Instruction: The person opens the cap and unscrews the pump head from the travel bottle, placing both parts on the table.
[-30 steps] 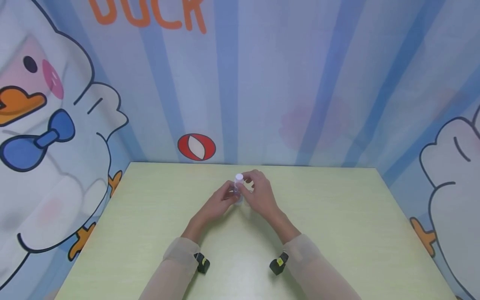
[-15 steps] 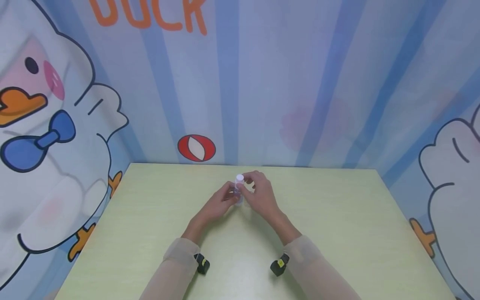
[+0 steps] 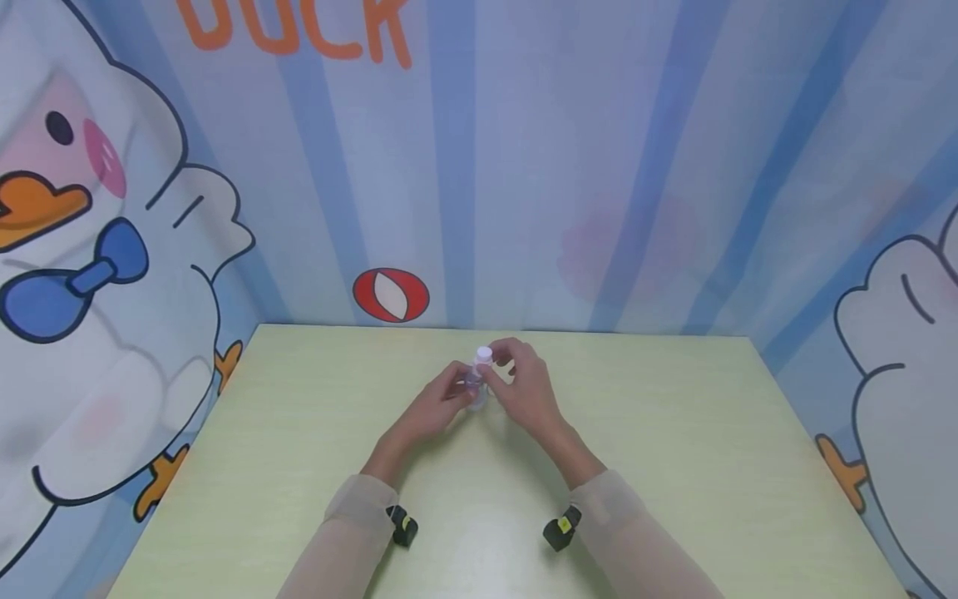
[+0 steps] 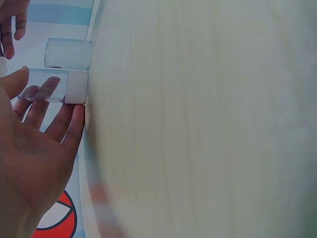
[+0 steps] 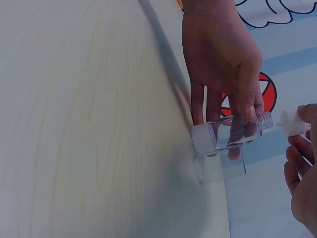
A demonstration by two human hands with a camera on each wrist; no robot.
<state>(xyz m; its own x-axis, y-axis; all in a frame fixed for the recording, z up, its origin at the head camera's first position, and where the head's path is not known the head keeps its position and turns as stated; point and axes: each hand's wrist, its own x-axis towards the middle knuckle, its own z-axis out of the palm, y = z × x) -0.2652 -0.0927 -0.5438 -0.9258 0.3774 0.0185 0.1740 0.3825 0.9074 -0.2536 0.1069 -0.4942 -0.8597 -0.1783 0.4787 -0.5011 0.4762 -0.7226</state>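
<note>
My left hand [image 3: 434,405] holds a small clear bottle [image 5: 228,131] around its body, thumb on one side and fingers on the other. The bottle stands upright on its white base [image 4: 77,87], and its threaded neck [image 5: 266,120] is bare. Just above the neck, my right hand [image 3: 528,393] pinches a white cap [image 5: 293,123] between thumb and fingers. A small nozzle on the cap points down at the neck, with a narrow gap between. Right beside the bottle stands a clear cylinder [image 4: 68,53], like a cup or cover.
A pale wood-grain table [image 3: 659,433] lies under both hands. Behind it hangs a blue striped cloth [image 3: 524,166] printed with cartoon ducks and a red ball. Each wrist wears a small black camera [image 3: 404,527].
My right hand and the white cap have shifted slightly to the right. The left hand stays in place around the bottle.
</note>
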